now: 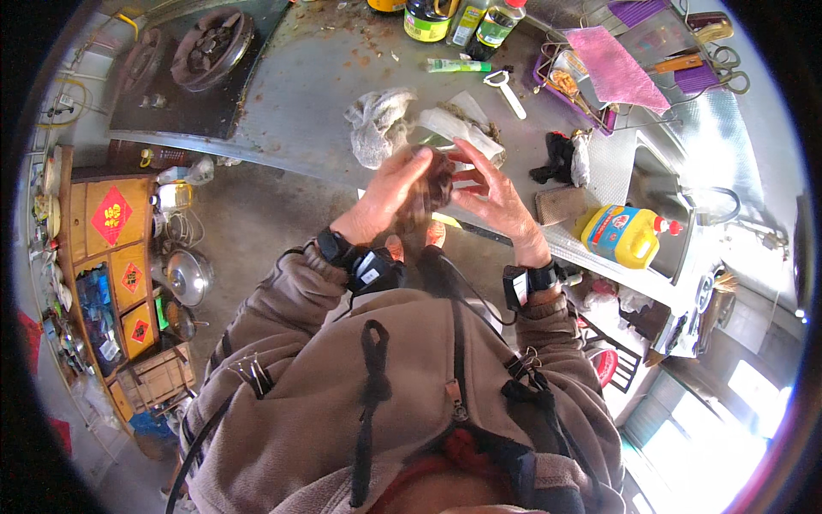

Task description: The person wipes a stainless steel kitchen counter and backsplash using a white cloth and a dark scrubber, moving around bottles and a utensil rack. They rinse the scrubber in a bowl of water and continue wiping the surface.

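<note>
In front of my chest, both hands are raised close together at the counter's near edge. A small dark brown thing (440,178), smeared by motion, is between them; its kind cannot be made out. My left hand (390,199) is closed on it from the left, the fingers partly hidden. On the other side my right hand (498,204) has curved, spread fingers with the tips close to it; contact is unclear. Just beyond my hands lie a crumpled grey cloth (379,127) and a whitish flat packet (462,135). A white peeler (507,94) rests farther right.
Bottles (495,32) and a green tube (458,66) stand or lie at the back. A stove burner (212,49) is far left. Right are a purple-rimmed tray (599,120), black cloth (555,158), brown sponge (561,206), yellow jug (621,236) and sink (655,184).
</note>
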Action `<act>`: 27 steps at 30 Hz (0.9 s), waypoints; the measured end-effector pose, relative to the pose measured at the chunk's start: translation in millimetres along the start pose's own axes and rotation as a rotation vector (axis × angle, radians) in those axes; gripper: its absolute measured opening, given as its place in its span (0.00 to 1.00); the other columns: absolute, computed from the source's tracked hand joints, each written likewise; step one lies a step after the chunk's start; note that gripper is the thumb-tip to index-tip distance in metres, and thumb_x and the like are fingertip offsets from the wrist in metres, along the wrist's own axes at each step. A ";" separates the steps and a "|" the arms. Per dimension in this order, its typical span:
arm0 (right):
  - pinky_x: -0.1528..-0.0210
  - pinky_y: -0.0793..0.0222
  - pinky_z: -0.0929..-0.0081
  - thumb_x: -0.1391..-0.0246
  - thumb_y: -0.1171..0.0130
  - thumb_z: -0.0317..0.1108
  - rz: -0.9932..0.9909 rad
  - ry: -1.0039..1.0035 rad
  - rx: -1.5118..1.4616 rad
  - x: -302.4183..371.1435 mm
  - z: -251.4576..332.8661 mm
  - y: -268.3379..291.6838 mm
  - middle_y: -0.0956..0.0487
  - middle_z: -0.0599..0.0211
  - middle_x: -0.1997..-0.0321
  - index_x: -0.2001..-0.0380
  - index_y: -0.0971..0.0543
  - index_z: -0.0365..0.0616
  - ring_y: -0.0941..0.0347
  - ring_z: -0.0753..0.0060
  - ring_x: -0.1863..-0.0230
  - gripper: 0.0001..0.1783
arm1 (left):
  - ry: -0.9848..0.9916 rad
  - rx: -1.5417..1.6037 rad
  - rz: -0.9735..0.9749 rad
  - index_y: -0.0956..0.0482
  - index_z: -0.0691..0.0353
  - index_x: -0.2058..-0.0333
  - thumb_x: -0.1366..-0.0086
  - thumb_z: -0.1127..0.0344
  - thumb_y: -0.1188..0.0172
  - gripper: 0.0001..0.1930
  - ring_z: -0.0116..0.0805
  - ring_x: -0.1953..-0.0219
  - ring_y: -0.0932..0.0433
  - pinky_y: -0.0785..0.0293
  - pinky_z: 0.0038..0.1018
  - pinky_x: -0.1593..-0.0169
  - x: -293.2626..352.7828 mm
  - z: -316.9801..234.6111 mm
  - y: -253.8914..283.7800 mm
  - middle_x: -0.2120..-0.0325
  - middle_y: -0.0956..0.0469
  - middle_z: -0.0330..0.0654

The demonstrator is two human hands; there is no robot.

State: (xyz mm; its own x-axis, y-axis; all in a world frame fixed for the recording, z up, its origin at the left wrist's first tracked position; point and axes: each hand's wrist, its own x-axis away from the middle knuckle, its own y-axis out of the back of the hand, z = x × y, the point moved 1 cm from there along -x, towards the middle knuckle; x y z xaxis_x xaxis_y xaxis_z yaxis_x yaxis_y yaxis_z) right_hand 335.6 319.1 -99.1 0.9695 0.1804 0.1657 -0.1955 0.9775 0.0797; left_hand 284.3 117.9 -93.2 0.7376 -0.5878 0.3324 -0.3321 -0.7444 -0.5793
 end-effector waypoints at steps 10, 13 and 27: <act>0.30 0.50 0.55 0.48 0.37 0.40 -0.257 -0.012 1.018 -64.8 -92.3 -5.5 0.40 0.59 0.30 0.36 0.34 0.53 0.47 0.54 0.29 0.35 | 0.128 -0.088 -0.208 0.24 0.63 0.54 0.26 0.57 0.53 0.16 0.23 0.64 0.22 0.23 0.24 0.59 34.7 1.7 49.9 0.64 0.22 0.35; 0.31 0.51 0.48 0.46 0.40 0.39 -0.248 -0.010 1.194 -65.8 -108.7 -25.6 0.41 0.63 0.30 0.37 0.34 0.55 0.50 0.55 0.28 0.32 | 0.010 -0.081 -0.223 0.24 0.63 0.55 0.26 0.57 0.54 0.16 0.23 0.63 0.22 0.24 0.23 0.59 40.9 -4.3 60.1 0.65 0.22 0.36; 0.42 0.31 0.65 0.49 0.45 0.21 -0.328 0.062 0.893 -20.5 -119.6 59.9 0.24 0.62 0.44 0.52 0.20 0.49 0.28 0.56 0.44 0.20 | 0.022 -0.142 -0.316 0.23 0.64 0.55 0.27 0.57 0.50 0.15 0.21 0.63 0.24 0.26 0.21 0.59 33.2 14.5 64.5 0.64 0.22 0.35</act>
State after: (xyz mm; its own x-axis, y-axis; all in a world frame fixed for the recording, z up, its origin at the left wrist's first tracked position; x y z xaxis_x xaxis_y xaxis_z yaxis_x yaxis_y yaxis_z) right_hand 321.7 387.0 -215.3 0.9972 -0.0571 -0.0491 0.0722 0.5401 0.8385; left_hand 295.9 54.9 -130.3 0.8046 -0.3263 0.4961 -0.1688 -0.9267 -0.3358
